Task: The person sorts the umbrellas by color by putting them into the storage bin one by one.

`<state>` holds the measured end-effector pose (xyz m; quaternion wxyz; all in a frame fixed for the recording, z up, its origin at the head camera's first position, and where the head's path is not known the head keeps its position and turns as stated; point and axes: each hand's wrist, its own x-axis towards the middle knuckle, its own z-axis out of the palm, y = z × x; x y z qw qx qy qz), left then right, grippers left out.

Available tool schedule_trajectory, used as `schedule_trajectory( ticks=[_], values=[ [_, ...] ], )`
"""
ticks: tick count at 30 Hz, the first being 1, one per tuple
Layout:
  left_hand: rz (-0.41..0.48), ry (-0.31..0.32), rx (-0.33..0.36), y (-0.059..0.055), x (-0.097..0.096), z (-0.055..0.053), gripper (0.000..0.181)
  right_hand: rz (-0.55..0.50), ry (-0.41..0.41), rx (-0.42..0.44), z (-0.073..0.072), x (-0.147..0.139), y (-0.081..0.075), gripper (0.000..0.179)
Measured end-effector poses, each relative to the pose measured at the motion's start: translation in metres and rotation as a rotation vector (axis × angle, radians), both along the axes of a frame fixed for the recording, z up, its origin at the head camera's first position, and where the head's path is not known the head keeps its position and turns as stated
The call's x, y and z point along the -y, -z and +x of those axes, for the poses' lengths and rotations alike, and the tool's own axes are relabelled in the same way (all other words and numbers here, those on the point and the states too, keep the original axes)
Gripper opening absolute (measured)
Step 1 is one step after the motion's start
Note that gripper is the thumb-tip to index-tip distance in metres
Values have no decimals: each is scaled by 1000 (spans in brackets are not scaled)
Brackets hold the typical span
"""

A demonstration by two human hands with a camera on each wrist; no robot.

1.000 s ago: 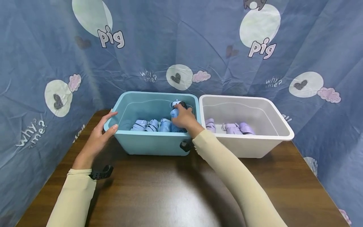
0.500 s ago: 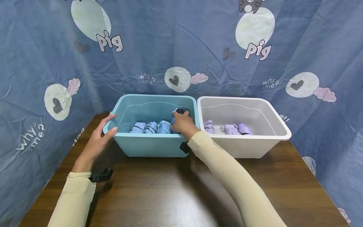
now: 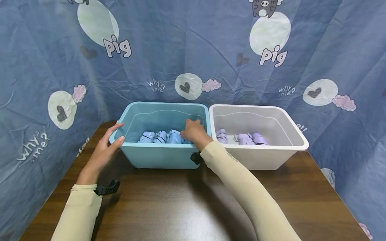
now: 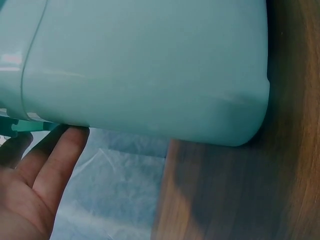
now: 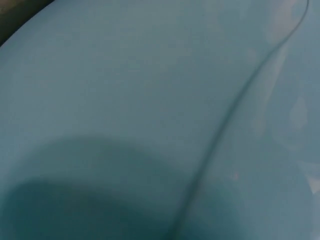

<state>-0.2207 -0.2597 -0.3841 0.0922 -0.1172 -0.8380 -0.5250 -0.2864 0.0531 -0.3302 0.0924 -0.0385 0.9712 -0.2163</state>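
Glossy plastic blue bin (image 3: 156, 154) on smooth wood-grain table (image 3: 169, 204)

Blue rolls (image 3: 159, 137) — inside teal bin (image 3: 159, 155)

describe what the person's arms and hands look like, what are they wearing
Both arms are covered by long, close-fitting cream sleeves that end at the wrists. The right sleeve has small dark lettering near the forearm, too small to read. A black device is strapped at each wrist: a ridged one on the left and one on the right. The left hand and right hand are bare, with no gloves or rings visible.
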Motion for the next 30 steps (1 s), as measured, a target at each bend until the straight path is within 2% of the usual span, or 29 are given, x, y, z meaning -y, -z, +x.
schedule_trajectory(
  ticks=[5, 11, 16, 21, 25, 30],
  values=[
    [-22, -12, -3, -2, -2, 0, 57, -34, -25, -13, -2, -5, -2, 55],
    [-33, -20, 7, -4, -4, -1, 57, -108, -24, -68, -2, -10, -5, 52],
    [-44, -12, 19, -9, -3, -4, 57, -136, -22, -101, -2, -11, -8, 51],
    [-74, -9, 28, -13, -3, -3, 58, -153, -48, -123, 0, -14, -11, 49],
    [-123, -10, -8, -21, -1, -3, 57, -189, -97, -176, 2, -18, -15, 48],
    [-205, -39, -74, -35, -4, -7, 54, -284, -135, -202, 12, -27, -28, 46]
  ],
)
